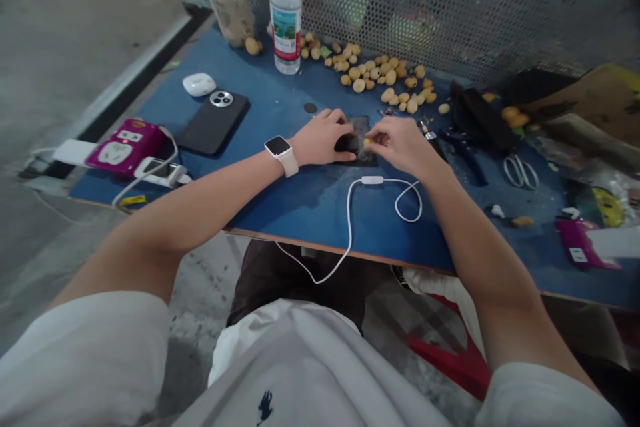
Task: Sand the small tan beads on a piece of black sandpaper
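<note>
White shirt [310, 360]; blue table [310, 207] by mesh [450, 7], left hand [323, 137] holding dark piece [346, 143], right hand [400, 143] pinching yellow bit [367, 142].

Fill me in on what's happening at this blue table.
A person sits at the table with both hands over a dark mat. The left hand, which wears a watch, holds a black object down on the mat. The right hand pinches a yellowish piece right beside it. More yellowish pieces lie scattered behind, near a bottle. A phone lies to the left and scissors to the right.
</note>
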A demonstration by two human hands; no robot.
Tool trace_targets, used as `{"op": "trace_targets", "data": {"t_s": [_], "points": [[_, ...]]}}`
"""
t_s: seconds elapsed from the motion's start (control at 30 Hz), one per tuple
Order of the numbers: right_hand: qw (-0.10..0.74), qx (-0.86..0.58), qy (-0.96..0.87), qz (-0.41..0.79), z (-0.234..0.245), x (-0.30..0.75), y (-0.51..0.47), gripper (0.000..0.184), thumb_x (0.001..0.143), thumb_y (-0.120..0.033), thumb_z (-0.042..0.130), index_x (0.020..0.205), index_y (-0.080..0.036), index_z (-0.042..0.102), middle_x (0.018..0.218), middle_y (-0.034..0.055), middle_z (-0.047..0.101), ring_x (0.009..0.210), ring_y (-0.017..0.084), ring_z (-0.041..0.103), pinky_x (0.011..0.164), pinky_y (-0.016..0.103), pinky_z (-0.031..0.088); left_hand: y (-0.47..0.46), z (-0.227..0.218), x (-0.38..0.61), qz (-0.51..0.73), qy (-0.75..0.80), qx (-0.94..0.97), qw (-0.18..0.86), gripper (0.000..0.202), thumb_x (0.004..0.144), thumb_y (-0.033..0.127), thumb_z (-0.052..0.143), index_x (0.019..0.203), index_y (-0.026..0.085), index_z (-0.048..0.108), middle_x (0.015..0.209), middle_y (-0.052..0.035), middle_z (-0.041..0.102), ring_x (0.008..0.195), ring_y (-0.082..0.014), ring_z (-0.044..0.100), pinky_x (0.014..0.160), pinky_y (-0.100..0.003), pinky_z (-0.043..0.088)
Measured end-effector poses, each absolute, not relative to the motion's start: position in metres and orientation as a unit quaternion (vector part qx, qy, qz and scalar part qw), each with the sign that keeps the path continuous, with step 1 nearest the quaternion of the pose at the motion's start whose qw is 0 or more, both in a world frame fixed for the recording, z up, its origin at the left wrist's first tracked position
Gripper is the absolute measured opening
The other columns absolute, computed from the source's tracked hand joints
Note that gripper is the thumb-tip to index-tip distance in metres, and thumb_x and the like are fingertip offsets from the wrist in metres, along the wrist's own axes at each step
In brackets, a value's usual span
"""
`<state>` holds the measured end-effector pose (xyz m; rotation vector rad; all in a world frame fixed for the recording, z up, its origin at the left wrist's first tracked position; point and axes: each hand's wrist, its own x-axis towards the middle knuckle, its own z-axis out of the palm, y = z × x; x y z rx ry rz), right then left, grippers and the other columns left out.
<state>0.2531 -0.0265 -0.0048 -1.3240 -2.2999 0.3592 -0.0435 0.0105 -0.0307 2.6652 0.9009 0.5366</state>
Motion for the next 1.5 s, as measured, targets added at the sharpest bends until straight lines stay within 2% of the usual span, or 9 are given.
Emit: {"op": "trace_targets", "data": {"t_s": [0.1,0.27,0.47,0.67,0.8,0.9,1.1,1.3,1.5], "points": [[0.237,-0.487,-0.832,0.122,-0.004,0.255,-0.022,0.016,0.107,-0.042,0.095,0.113,-0.028,0.096,0.110,0.0150,0.090,0.106,0.042,0.082,0.106,0.066,0.070,0.010,-0.029,-0.044,0.187,0.317,0.920,0.138,0.067,0.113,0.066,0.090,0.164,0.023,0.087,0.168,-0.0241,0.074,0.154,-0.0504,0.070,0.142,-0.070,0.050],[0.186,-0.452,-0.856,0.168,-0.001,0.258,-0.025,0.015,0.106,-0.043,0.097,0.110,-0.029,0.095,0.109,0.0113,0.090,0.103,0.038,0.082,0.101,0.059,0.068,0.010,-0.027,-0.045,0.173,0.313,0.922,0.145,0.067,0.112,0.064,0.089,0.163,0.021,0.088,0.166,-0.0252,0.074,0.154,-0.0510,0.070,0.143,-0.069,0.051],[0.219,-0.494,-0.834,0.113,-0.008,0.253,-0.012,0.016,0.111,-0.043,0.092,0.119,-0.029,0.096,0.119,0.0154,0.088,0.114,0.043,0.082,0.114,0.066,0.068,0.011,-0.027,-0.045,0.180,0.326,0.917,0.144,0.068,0.111,0.066,0.091,0.163,0.024,0.088,0.166,-0.0227,0.074,0.155,-0.0502,0.070,0.143,-0.068,0.051],[0.178,-0.468,-0.851,0.160,0.000,0.259,-0.020,0.018,0.108,-0.048,0.096,0.108,-0.031,0.095,0.104,0.0108,0.088,0.102,0.039,0.082,0.105,0.062,0.070,0.010,-0.027,-0.043,0.177,0.324,0.919,0.138,0.070,0.110,0.067,0.088,0.163,0.022,0.088,0.165,-0.0235,0.076,0.154,-0.0495,0.071,0.141,-0.066,0.055],[0.208,-0.496,-0.836,0.112,-0.008,0.255,0.000,0.015,0.108,-0.042,0.092,0.114,-0.028,0.094,0.117,0.0152,0.090,0.109,0.041,0.083,0.111,0.064,0.069,0.010,-0.028,-0.040,0.177,0.335,0.916,0.131,0.074,0.108,0.070,0.088,0.162,0.019,0.089,0.165,-0.0251,0.077,0.153,-0.0497,0.072,0.140,-0.065,0.056],[0.225,-0.514,-0.822,0.101,-0.013,0.252,0.016,0.016,0.107,-0.039,0.091,0.117,-0.026,0.093,0.123,0.0179,0.090,0.110,0.041,0.084,0.108,0.064,0.071,0.010,-0.029,-0.039,0.178,0.335,0.917,0.127,0.074,0.109,0.070,0.086,0.160,0.017,0.089,0.165,-0.0260,0.077,0.152,-0.0498,0.072,0.140,-0.066,0.055],[0.187,-0.473,-0.838,0.197,-0.001,0.262,0.009,0.019,0.097,-0.044,0.102,0.106,-0.029,0.094,0.100,0.0092,0.089,0.093,0.036,0.084,0.097,0.060,0.074,0.012,-0.029,-0.039,0.179,0.331,0.916,0.137,0.077,0.107,0.071,0.087,0.162,0.017,0.089,0.167,-0.0251,0.077,0.153,-0.0496,0.072,0.141,-0.062,0.055],[0.235,-0.511,-0.819,0.113,-0.006,0.258,0.019,0.021,0.104,-0.048,0.098,0.109,-0.028,0.092,0.114,0.0162,0.091,0.106,0.042,0.086,0.105,0.067,0.073,0.013,-0.030,-0.038,0.183,0.333,0.916,0.129,0.078,0.107,0.071,0.085,0.163,0.016,0.088,0.168,-0.0267,0.076,0.154,-0.0505,0.071,0.141,-0.064,0.054],[0.207,-0.489,-0.829,0.177,-0.008,0.259,0.016,0.023,0.097,-0.048,0.102,0.107,-0.028,0.095,0.102,0.0108,0.090,0.093,0.036,0.084,0.098,0.061,0.076,0.015,-0.034,-0.038,0.190,0.325,0.916,0.138,0.074,0.107,0.073,0.087,0.158,0.019,0.090,0.165,-0.0252,0.077,0.152,-0.0495,0.072,0.138,-0.063,0.055]]}}
